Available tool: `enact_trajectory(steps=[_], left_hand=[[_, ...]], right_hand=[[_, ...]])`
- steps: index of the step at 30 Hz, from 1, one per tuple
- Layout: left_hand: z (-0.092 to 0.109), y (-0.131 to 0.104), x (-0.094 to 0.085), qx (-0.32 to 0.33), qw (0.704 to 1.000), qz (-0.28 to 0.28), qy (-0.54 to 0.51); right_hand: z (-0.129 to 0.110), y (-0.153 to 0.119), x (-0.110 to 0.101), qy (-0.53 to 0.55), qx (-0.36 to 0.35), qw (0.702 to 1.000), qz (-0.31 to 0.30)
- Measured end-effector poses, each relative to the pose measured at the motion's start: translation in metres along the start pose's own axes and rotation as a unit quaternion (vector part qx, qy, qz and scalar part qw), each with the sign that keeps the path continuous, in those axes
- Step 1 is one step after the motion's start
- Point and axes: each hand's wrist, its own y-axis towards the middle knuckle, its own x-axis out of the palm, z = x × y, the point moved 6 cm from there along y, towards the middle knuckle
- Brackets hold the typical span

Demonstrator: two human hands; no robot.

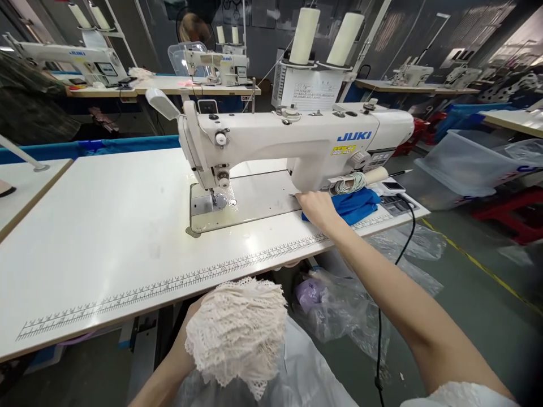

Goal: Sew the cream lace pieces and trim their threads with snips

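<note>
Over the lap at six o'clock, the left hand (195,312), mostly hidden, gripped a bundle of cream lace trim (237,333). At one o'clock from it, the right hand (316,208) was closed on a thin metal-tipped tool (292,195), beside blue cloth (358,207); the JUKI sewing machine (271,135) stood at twelve.

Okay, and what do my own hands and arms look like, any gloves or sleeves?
Your right hand is bare, with no glove or watch showing. A pale, light sleeve with a gathered edge shows high on that arm. Your left hand is mostly hidden; its forearm is bare, its sleeve out of view.
</note>
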Motion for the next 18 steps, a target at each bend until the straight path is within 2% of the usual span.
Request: enact_trajectory(steps=[3,5,6,7,8,9,11,12,14,18], left_hand=[[-0.007,-0.001,0.007,-0.049,0.998,-0.037,-0.025],[-0.014,-0.003,0.010,-0.066,0.996,-0.046,-0.030],[-0.017,-0.003,0.012,-0.068,0.996,-0.051,-0.028],[-0.019,-0.003,0.014,-0.066,0.996,-0.060,-0.021],[-0.021,-0.002,0.017,-0.062,0.995,-0.071,-0.008],[-0.022,-0.001,0.021,-0.056,0.994,-0.090,0.009],[-0.022,0.001,0.031,-0.043,0.989,-0.137,0.038],[-0.022,0.002,0.035,-0.036,0.986,-0.157,0.048],[-0.022,0.005,0.041,-0.028,0.981,-0.184,0.054],[-0.023,0.010,0.047,-0.021,0.975,-0.215,0.049]], right_hand=[[-0.006,-0.015,-0.012,0.014,-0.010,0.999,0.036],[-0.013,-0.040,-0.020,0.048,-0.015,0.996,0.076],[-0.017,-0.058,-0.026,0.143,-0.031,0.980,0.133],[-0.021,-0.078,-0.028,0.255,-0.058,0.952,0.156],[-0.023,-0.097,-0.024,0.363,-0.061,0.919,0.143],[-0.024,-0.115,-0.014,0.460,-0.044,0.882,0.097],[-0.032,-0.149,0.015,0.608,-0.013,0.792,-0.051],[-0.035,-0.165,0.027,0.656,-0.008,0.748,-0.098],[-0.038,-0.188,0.047,0.691,-0.001,0.707,-0.152],[-0.031,-0.207,0.081,0.734,0.039,0.653,-0.184]])
